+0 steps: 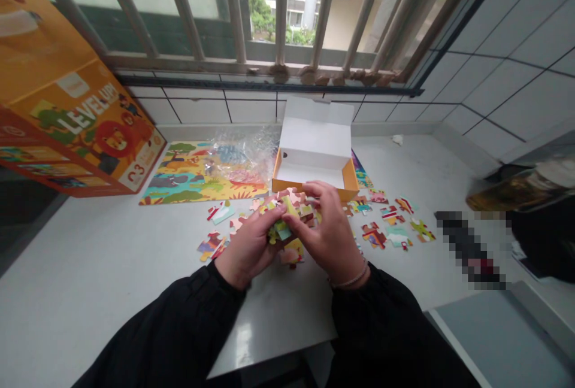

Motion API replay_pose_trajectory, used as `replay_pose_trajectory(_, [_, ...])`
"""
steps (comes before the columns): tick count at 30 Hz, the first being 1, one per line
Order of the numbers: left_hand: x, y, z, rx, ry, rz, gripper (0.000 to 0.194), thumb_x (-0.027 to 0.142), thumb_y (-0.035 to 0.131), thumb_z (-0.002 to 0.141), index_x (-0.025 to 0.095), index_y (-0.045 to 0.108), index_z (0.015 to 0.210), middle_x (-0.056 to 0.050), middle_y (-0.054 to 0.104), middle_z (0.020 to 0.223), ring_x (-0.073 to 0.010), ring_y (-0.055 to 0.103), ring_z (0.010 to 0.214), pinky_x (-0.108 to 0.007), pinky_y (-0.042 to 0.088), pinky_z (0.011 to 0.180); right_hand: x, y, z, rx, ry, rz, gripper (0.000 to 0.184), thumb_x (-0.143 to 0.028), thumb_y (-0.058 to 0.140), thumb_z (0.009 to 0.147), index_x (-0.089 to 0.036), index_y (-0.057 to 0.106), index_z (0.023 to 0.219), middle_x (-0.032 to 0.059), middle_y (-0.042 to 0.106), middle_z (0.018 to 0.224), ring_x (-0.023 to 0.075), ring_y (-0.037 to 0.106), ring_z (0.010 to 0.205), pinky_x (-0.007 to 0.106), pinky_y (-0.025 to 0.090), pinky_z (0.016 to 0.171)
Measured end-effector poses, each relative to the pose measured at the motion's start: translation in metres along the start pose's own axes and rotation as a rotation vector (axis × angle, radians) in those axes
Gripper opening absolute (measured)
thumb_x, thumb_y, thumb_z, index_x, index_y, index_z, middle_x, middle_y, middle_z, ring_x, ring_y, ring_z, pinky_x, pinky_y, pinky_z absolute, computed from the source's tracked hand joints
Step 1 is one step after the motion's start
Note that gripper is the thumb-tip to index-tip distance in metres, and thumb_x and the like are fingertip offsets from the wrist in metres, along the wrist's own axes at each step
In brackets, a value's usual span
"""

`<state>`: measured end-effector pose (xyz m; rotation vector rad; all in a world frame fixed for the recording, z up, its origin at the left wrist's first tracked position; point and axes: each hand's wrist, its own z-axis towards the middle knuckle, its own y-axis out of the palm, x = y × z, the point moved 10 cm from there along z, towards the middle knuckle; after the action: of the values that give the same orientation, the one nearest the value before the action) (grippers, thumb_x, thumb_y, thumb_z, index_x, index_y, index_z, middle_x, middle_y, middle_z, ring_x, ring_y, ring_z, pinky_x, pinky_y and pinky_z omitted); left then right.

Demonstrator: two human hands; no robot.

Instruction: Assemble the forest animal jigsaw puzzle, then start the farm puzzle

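Observation:
My left hand (252, 243) is closed around a clump of jigsaw puzzle pieces (283, 229), with the thumb lying over the top. From the other side my right hand (331, 229) closes on the same clump, its thumb and fingers pressing on pieces. Palms and fingers hide part of what is held. Loose puzzle pieces lie flat on the counter around both hands; a white-green piece (221, 212) and a purple-red one (212, 246) are to the left, a pale green piece (398, 236) and a yellow-green one (422, 230) to the right.
Behind my hands stands an opened white-and-orange box (314, 136). Crumpled clear plastic (242, 157) rests on an animal picture sheet (179, 181). A tall orange "LEVEL UP" box (90, 106) stands at left on the white counter (103, 262). A bottle (503, 187) and blurred-out item (471, 250) are at right.

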<state>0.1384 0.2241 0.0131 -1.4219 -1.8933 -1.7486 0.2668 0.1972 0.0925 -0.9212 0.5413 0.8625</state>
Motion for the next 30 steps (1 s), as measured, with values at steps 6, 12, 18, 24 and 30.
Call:
replay_pose_trajectory(6, [0.001, 0.017, -0.002, -0.174, 0.035, 0.033, 0.027, 0.029, 0.078, 0.097, 0.015, 0.079, 0.12, -0.012, 0.077, 0.123, -0.024, 0.075, 0.108, -0.033, 0.062, 0.094, 0.043, 0.008, -0.003, -0.179, 0.324, 0.244, 0.048, -0.054, 0.086, 0.092, -0.026, 0.072, 0.129, 0.0089, 0.076, 0.119, 0.0224, 0.074, 0.091, 0.038, 0.067, 0.076])
replay_pose_trajectory(12, [-0.005, 0.007, -0.001, -0.153, -0.005, 0.066, 0.047, 0.019, 0.082, 0.092, 0.014, 0.071, 0.138, -0.017, 0.072, 0.137, -0.03, 0.077, 0.114, -0.043, 0.065, 0.1, 0.061, 0.012, -0.009, -0.152, 0.498, 0.516, 0.046, -0.054, 0.086, 0.091, -0.023, 0.069, 0.12, 0.0078, 0.08, 0.107, 0.0228, 0.079, 0.092, 0.038, 0.068, 0.079])
replay_pose_trajectory(18, [0.017, -0.005, -0.002, -0.057, 0.031, 0.043, 0.044, 0.018, 0.085, 0.088, 0.016, 0.072, 0.13, -0.015, 0.074, 0.136, -0.0313, 0.076, 0.119, -0.044, 0.066, 0.103, 0.074, -0.005, -0.006, 0.07, 0.535, 0.655, 0.045, -0.049, 0.091, 0.086, -0.023, 0.065, 0.113, 0.0018, 0.079, 0.097, 0.0156, 0.075, 0.079, 0.03, 0.065, 0.073])
replay_pose_trajectory(24, [0.062, -0.036, -0.008, 0.186, 0.205, -0.074, 0.03, 0.008, 0.07, 0.092, 0.006, 0.071, 0.123, -0.021, 0.075, 0.131, -0.033, 0.074, 0.125, -0.044, 0.063, 0.109, 0.067, -0.004, -0.006, -0.217, 0.56, 0.562, 0.041, -0.049, 0.083, 0.092, -0.02, 0.067, 0.114, 0.0004, 0.076, 0.089, 0.0131, 0.071, 0.072, 0.028, 0.061, 0.068])
replay_pose_trajectory(30, [0.064, -0.033, -0.009, 0.176, 0.241, -0.062, 0.023, 0.008, 0.073, 0.091, 0.006, 0.072, 0.113, -0.021, 0.074, 0.134, -0.0335, 0.072, 0.13, -0.046, 0.06, 0.114, 0.039, -0.018, -0.039, -0.566, 0.483, 0.295, 0.033, -0.045, 0.077, 0.098, -0.021, 0.073, 0.122, 0.0013, 0.076, 0.087, 0.0159, 0.071, 0.074, 0.029, 0.058, 0.066])
